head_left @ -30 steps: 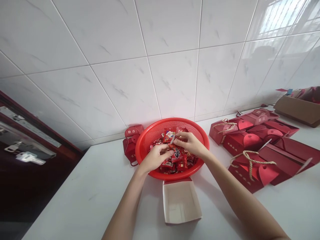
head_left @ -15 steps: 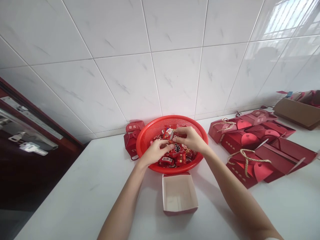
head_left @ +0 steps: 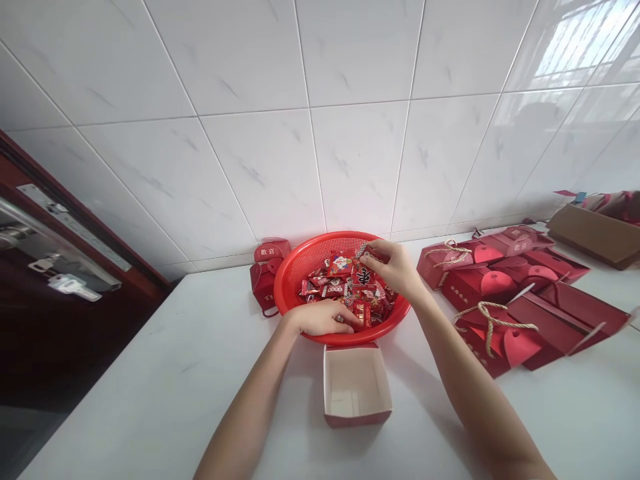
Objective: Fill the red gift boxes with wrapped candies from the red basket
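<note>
A red perforated plastic basket (head_left: 287, 267) holds many red wrapped candies (head_left: 333, 288). Over its right part, my right hand (head_left: 395, 267) is closed, pinching a red candy packet (head_left: 363, 275) with black lettering between thumb and fingers. My left hand (head_left: 325, 317) lies across the basket's front rim, palm down. Its fingers stretch out and touch the candies near a small red packet (head_left: 363, 312); nothing shows in its grasp. Directly in front of the basket stands an open-topped box (head_left: 357, 380), white inside and dark red outside, with no contents visible.
Several red gift boxes (head_left: 475, 290) with twine handles cluster on the right of the white table (head_left: 210, 360). Another red box pair (head_left: 265, 277) stands left of the basket. A brown carton (head_left: 595, 233) sits far right. Tiled wall (head_left: 360, 167) behind; dark door (head_left: 75, 280) at left.
My left hand has moved away from my right hand, down to the candies at the basket's front. My right hand stays over the basket, holding the lettered candy packet.
</note>
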A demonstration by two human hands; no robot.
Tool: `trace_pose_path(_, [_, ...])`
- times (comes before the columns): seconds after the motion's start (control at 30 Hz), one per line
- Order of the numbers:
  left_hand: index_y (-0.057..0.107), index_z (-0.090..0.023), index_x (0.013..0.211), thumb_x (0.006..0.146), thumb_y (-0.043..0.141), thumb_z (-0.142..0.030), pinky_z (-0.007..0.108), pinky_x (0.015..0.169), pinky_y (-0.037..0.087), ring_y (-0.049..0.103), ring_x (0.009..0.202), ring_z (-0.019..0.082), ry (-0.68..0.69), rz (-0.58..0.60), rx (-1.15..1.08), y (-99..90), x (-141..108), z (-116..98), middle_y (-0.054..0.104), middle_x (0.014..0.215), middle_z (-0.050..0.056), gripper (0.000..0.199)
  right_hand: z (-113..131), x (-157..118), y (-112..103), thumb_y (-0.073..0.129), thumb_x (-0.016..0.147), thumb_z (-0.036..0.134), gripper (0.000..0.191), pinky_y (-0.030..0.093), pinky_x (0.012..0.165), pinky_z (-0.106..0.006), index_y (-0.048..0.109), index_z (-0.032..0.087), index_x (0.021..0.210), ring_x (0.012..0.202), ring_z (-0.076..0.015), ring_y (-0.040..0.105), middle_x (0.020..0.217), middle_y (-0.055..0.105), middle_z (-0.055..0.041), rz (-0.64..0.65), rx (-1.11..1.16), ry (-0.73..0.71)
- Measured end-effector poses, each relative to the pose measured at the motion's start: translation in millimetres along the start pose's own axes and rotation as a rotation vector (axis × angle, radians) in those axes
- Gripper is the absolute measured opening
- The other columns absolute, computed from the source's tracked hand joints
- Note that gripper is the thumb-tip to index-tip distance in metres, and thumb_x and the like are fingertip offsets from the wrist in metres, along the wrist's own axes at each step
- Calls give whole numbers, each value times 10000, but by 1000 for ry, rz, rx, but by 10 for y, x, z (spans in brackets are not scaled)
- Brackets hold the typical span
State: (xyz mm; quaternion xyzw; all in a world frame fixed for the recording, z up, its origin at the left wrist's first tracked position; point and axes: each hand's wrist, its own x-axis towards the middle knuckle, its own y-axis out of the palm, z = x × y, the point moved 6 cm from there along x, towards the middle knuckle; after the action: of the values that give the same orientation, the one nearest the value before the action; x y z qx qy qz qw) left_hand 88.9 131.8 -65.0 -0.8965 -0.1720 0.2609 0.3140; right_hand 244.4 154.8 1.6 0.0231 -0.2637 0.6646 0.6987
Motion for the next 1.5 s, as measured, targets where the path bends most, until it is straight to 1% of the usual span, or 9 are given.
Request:
trace_pose_path(0.2, [749,-287,1196,917,537,-212,230,929,449,655,1115,196,21,15,21,16,8,-32,745,1203,-16,358,12,-17,112,608,812,347,187,477,707,-311,667,174,855,762,-186,610,821,692,-34,59,-15,-38])
trace_pose_path(0.47, [786,-236,1103,904,549,-216,233,809,469,688,935,198,35,-52,9,-16,0,-94,780,1039,14,310,-139,-16,117,606,801,249,120,461,691,-308,684,187,867,726,-190,619,806,719,-35,28,-219,-16])
trace_pose_path(0.6, [798,-223,1068,815,661,-209,248,812,503,708,962,217,-8,-256,-133,-114,-47,-93,786,1050,12,288,-166,-34,112,608,800,225,103,467,699,-314,679,185,862,734,-195,632,816,729,-38,54,-219,-12])
trace_pose_path(0.77, [821,-210,929,740,738,-229,290,746,538,724,777,222,-126,-579,-138,-254,-156,-44,794,827,10,208,-125,-47,56,608,822,286,135,501,733,-323,675,176,860,789,-199,650,860,729,-50,86,-142,-9])
trace_pose_path(0.9, [813,-225,842,773,750,-325,299,831,547,726,888,234,-55,-736,-154,-373,-324,-148,800,905,19,137,-37,-67,-7,653,822,381,222,517,712,-335,691,168,870,776,-202,647,845,724,-55,131,-23,7])
trace_pose_path(1.03, [773,-188,842,835,708,-379,290,772,557,705,819,201,23,-810,-196,-463,-648,-383,782,895,31,202,135,-129,-129,719,802,447,308,539,710,-343,700,157,905,797,-209,661,871,725,-67,127,113,44])
trace_pose_path(1.1, [733,-175,802,870,671,-381,274,733,546,681,767,176,70,-784,-200,-458,-806,-537,760,835,25,226,244,-176,-177,746,792,458,330,550,728,-347,706,155,917,809,-210,668,879,726,-70,139,171,53])
trace_pose_path(1.23, [697,-179,778,917,613,-333,235,658,492,631,697,136,60,-573,-148,-314,-928,-745,716,763,-4,224,480,-278,-237,767,794,454,325,553,711,-334,716,157,916,797,-204,661,850,713,-62,152,190,10])
trace_pose_path(1.5, [706,-200,755,912,575,-264,253,591,368,588,627,130,-51,-249,69,-34,-807,-775,674,663,-26,214,783,-481,-184,714,868,389,221,477,597,-267,684,183,796,682,-157,572,734,626,-15,265,8,-123])
